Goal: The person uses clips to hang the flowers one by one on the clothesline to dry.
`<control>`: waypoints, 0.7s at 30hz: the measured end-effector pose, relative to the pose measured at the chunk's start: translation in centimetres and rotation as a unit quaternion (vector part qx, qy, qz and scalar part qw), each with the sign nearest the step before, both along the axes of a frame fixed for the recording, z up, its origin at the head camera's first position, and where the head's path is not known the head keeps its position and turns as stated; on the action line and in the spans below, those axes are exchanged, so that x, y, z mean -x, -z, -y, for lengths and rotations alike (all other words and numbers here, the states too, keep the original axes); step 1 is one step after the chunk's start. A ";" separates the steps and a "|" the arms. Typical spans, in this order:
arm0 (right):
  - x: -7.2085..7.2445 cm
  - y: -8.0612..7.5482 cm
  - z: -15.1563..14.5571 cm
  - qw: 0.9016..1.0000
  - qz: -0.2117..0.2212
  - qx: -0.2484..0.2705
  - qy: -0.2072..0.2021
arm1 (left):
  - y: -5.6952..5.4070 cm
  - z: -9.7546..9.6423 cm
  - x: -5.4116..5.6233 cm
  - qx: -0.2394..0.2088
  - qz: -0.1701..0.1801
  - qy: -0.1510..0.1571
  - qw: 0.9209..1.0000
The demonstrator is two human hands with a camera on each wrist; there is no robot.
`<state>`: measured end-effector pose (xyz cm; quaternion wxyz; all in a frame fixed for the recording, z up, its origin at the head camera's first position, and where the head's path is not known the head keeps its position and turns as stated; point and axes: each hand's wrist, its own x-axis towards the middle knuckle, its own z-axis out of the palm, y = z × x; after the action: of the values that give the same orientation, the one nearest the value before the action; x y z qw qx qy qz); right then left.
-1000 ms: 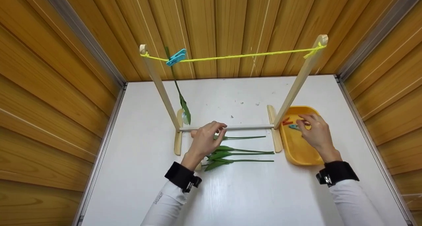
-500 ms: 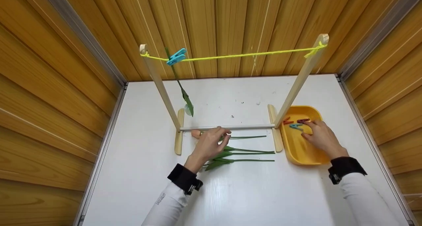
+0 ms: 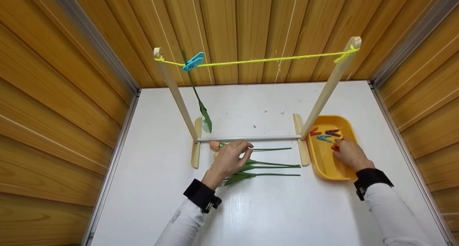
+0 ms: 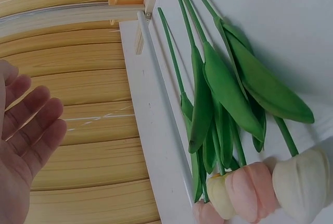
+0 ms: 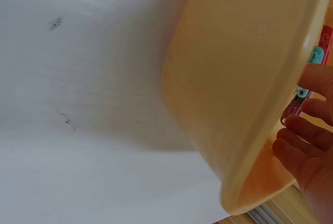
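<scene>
In the head view, my right hand [image 3: 353, 154] is down in the yellow tray [image 3: 319, 167], pinching a red clothespin [image 3: 335, 147] between thumb and fingertips. A teal clothespin [image 3: 324, 138], a dark red one [image 3: 332, 132] and an orange-red one [image 3: 315, 131] lie beside it. My left hand [image 3: 229, 160] hovers above several tulips [image 4: 250, 187], its fingers loosely bent and holding nothing. Their pink, white and yellowish heads show in the left wrist view; their stems [image 3: 276, 164] point right. Another tulip [image 3: 203, 113] hangs head down from the yellow cord [image 3: 265, 60], clipped by a blue clothespin [image 3: 193, 62].
A wooden rack stands on the white table [image 3: 251, 210], with a left post [image 3: 177, 99], a right post [image 3: 330, 88] and a pale crossbar [image 3: 265, 138] low between them. The tray sits right against the rack's right foot [image 3: 303, 149]. Wood-panelled walls [image 3: 247, 34] enclose the table.
My right hand first drew back right over the tray, then its fingers closed in on the red clothespin. My left hand drifted slightly right. The hanging tulip swings a little.
</scene>
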<state>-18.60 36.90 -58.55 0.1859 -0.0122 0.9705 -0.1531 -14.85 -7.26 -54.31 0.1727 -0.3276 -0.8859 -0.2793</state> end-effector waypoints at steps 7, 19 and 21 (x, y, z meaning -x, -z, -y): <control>-0.3 1.1 -0.1 0.999 -0.048 -0.021 -0.006 | -0.1 0.0 -0.1 0.008 0.009 -0.005 1.000; -1.0 2.1 2.6 0.990 -0.128 -0.030 -0.051 | 0.0 0.1 -0.2 0.015 0.007 -0.010 1.000; -1.1 2.1 3.0 0.989 -0.134 -0.020 -0.057 | 0.1 0.1 -0.2 0.014 0.009 -0.011 1.000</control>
<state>-17.47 33.88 -60.69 0.0630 -0.0839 0.9872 -0.1198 -14.62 -7.33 -54.38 0.1633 -0.3176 -0.8949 -0.2675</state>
